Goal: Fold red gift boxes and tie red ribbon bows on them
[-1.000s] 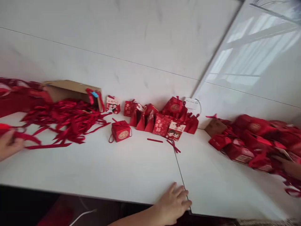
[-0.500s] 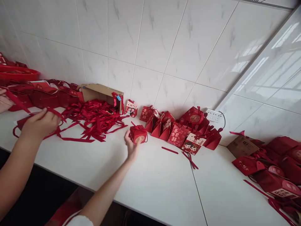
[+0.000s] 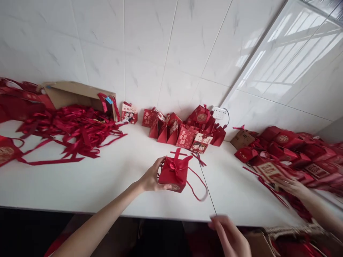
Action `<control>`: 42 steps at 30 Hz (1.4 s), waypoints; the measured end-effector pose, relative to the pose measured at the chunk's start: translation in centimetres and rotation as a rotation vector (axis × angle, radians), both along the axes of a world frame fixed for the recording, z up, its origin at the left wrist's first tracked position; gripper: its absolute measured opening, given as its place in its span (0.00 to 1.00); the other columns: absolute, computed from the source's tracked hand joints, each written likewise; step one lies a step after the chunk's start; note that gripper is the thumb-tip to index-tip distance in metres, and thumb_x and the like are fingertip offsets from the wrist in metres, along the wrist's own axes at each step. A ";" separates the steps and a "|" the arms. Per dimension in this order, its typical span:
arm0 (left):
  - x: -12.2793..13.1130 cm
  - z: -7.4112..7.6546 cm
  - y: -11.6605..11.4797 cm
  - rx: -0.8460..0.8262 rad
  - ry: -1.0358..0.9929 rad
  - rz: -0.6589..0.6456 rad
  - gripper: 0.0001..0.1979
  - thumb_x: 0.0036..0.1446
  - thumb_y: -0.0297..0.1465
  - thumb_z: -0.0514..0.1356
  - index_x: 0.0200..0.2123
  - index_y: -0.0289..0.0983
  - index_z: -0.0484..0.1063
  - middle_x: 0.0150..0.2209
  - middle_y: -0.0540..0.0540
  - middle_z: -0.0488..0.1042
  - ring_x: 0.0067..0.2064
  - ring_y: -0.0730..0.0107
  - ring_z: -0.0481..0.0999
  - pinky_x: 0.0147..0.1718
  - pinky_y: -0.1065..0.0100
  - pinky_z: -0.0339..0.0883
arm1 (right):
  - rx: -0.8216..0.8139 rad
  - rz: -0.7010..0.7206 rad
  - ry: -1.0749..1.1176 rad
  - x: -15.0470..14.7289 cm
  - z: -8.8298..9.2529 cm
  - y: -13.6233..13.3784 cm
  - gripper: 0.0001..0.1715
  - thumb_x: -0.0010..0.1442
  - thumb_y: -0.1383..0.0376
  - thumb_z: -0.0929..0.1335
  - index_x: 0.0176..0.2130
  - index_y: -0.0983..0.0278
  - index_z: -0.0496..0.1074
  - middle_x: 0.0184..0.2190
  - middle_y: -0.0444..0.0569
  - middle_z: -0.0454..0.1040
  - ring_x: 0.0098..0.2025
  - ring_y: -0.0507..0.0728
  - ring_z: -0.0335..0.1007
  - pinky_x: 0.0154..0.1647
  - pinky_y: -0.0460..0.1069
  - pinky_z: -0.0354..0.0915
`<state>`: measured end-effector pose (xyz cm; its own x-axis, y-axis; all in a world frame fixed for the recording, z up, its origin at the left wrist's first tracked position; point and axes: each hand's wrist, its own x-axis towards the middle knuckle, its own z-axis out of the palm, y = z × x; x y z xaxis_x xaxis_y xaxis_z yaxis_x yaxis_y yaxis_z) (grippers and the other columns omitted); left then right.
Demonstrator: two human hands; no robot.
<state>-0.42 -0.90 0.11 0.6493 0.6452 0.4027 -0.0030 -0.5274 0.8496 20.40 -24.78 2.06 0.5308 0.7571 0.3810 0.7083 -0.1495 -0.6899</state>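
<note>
My left hand (image 3: 151, 177) reaches in from the lower left and grips the left side of a small red gift box (image 3: 174, 172). The box has a red ribbon bow on top and a looped ribbon tail (image 3: 198, 185) trailing to its right. It is near the front of the white counter (image 3: 107, 185), tilted. My right hand (image 3: 229, 235) hovers at the bottom edge, below and right of the box. It is blurred, with fingers stretched out and nothing in it.
Several red gift boxes (image 3: 184, 130) stand along the tiled wall. A heap of red ribbons (image 3: 72, 130) spills from a tipped cardboard box (image 3: 72, 94) at left. More red boxes (image 3: 292, 150) pile up at right, where another person's hand (image 3: 292, 186) reaches in. A wall socket (image 3: 219, 112) sits behind.
My left hand took hold of the red box at the back and has drawn it toward the front edge. My right hand has come into view at the bottom.
</note>
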 end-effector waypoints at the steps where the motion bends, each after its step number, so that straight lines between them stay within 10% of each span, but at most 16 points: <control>1: 0.6 -0.2 -0.9 -0.013 0.007 -0.076 0.48 0.39 0.40 0.68 0.61 0.38 0.49 0.56 0.38 0.66 0.55 0.53 0.68 0.51 0.55 0.66 | -0.002 0.023 0.035 -0.7 0.0 1.2 0.13 0.58 0.50 0.62 0.30 0.50 0.72 0.27 0.46 0.74 0.31 0.61 0.75 0.28 0.56 0.74; 9: 2.1 -1.1 -0.6 -0.343 0.046 -0.340 0.40 0.45 0.37 0.65 0.61 0.40 0.55 0.55 0.42 0.70 0.54 0.56 0.71 0.51 0.53 0.67 | 0.298 0.179 0.003 -1.3 2.3 9.7 0.11 0.62 0.61 0.62 0.33 0.61 0.70 0.35 0.51 0.69 0.42 0.58 0.68 0.39 0.53 0.68; 17: 1.1 0.0 -0.4 -0.267 -0.047 0.536 0.16 0.58 0.37 0.49 0.46 0.39 0.66 0.50 0.41 0.70 0.56 0.56 0.67 0.57 0.50 0.57 | 0.184 0.241 0.026 -1.8 2.5 13.5 0.14 0.62 0.60 0.61 0.45 0.61 0.68 0.48 0.54 0.71 0.52 0.60 0.66 0.53 0.58 0.64; 23: 1.9 0.4 -5.8 0.088 0.088 0.258 0.22 0.54 0.38 0.59 0.51 0.38 0.63 0.54 0.40 0.65 0.57 0.56 0.64 0.57 0.54 0.60 | -0.184 0.311 -0.045 -2.8 1.5 11.9 0.25 0.62 0.52 0.61 0.54 0.62 0.65 0.58 0.56 0.63 0.55 0.65 0.66 0.49 0.59 0.68; 33: 0.2 3.1 -3.6 -0.033 0.250 -0.037 0.11 0.56 0.34 0.56 0.42 0.40 0.72 0.53 0.44 0.67 0.57 0.59 0.67 0.55 0.59 0.64 | -0.010 0.377 -0.019 -1.6 2.9 12.0 0.19 0.61 0.55 0.64 0.49 0.60 0.69 0.47 0.53 0.71 0.51 0.61 0.68 0.51 0.58 0.65; 37: 0.5 3.8 -3.5 -0.022 0.297 0.048 0.09 0.57 0.34 0.54 0.39 0.40 0.72 0.47 0.45 0.70 0.50 0.63 0.71 0.50 0.62 0.67 | -0.061 0.561 0.107 -1.3 3.1 13.8 0.16 0.59 0.58 0.66 0.47 0.59 0.71 0.42 0.49 0.74 0.45 0.57 0.71 0.47 0.54 0.67; 42: 0.9 4.1 -4.4 -0.067 0.322 0.170 0.07 0.57 0.33 0.53 0.35 0.39 0.69 0.36 0.49 0.73 0.37 0.68 0.73 0.38 0.67 0.69 | 0.017 0.275 0.402 -1.9 2.1 13.2 0.16 0.53 0.53 0.69 0.25 0.62 0.66 0.24 0.43 0.70 0.29 0.53 0.66 0.33 0.48 0.65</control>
<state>0.50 -5.28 4.24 0.6169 0.7729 0.1488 0.3528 -0.4405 0.8255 18.52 -11.55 4.20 0.4197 0.8854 0.2000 0.3965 0.0194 -0.9178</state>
